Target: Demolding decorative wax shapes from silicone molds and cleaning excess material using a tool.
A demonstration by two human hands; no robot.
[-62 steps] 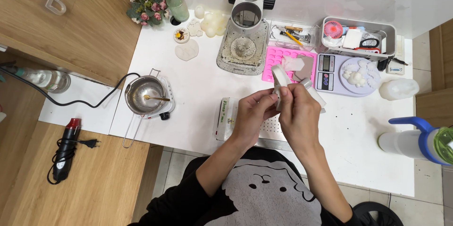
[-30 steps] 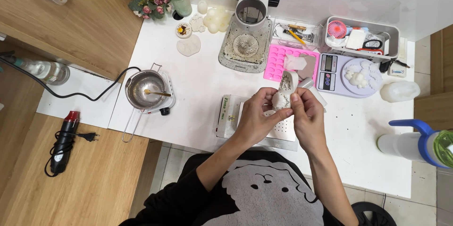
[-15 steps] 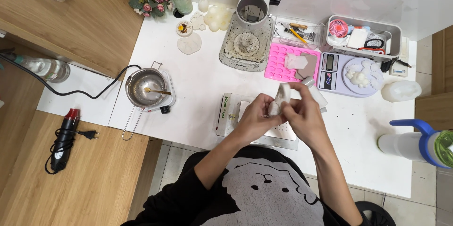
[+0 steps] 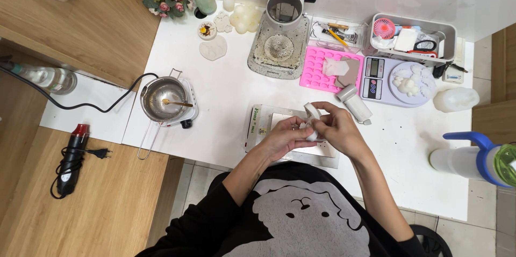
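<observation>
My left hand [image 4: 285, 138] and my right hand [image 4: 337, 128] meet over a grey cutting mat [image 4: 290, 152] near the front edge of the white table [image 4: 226, 101]. Between them they grip a small white mould [image 4: 312, 120] that bends upward out of my fingers. The fingers of both hands are closed around it, and what lies inside it is hidden. A pink silicone mould tray [image 4: 320, 71] with pale pieces on it lies just beyond my hands.
A metal pot on a small hot plate [image 4: 164, 101] stands to the left, its cord running off the table. A stereo microscope [image 4: 282, 20], a digital scale [image 4: 395, 82] with white pieces, a grey box of tools [image 4: 411, 37] and a white bottle [image 4: 457, 98] line the back and right.
My hands have come down and closer to me, from above the pink tray to over the cutting mat. They still hold the white mould between them.
</observation>
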